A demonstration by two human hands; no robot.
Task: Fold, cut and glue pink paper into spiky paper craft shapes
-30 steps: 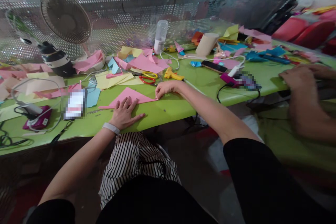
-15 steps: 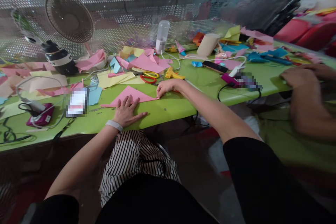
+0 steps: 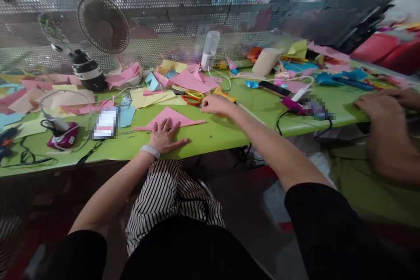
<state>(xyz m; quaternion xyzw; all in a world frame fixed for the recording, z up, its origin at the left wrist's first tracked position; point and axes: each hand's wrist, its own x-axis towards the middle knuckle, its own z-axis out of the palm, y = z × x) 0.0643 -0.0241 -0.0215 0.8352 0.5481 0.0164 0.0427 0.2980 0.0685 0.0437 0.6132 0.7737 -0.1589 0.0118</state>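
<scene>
A folded pink paper (image 3: pixel 169 118) lies on the green tabletop (image 3: pixel 193 140), wide in the middle and narrowing to thin points on both sides. My left hand (image 3: pixel 164 135) rests flat on its front edge, fingers spread. Just above the paper's right point is my right hand (image 3: pixel 216 104), its fingers curled closed and apart from the paper; whether anything is inside them is hidden. Right behind that hand lies a yellow glue gun (image 3: pixel 225 94), partly covered by it. Scissors with red and yellow handles (image 3: pixel 193 97) lie to its left.
Left of the paper are a phone (image 3: pixel 105 122), a purple power socket (image 3: pixel 64 136) and cables. Behind stand a fan (image 3: pixel 103 24), a black bottle (image 3: pixel 87 72) and a white-based clear bottle (image 3: pixel 210 50) among paper scraps. Another person's hands (image 3: pixel 380 103) rest at the right.
My right hand has let go of the paper's right point and moved up and away toward the glue gun. My left hand stays flat on the paper. The view has shifted slightly.
</scene>
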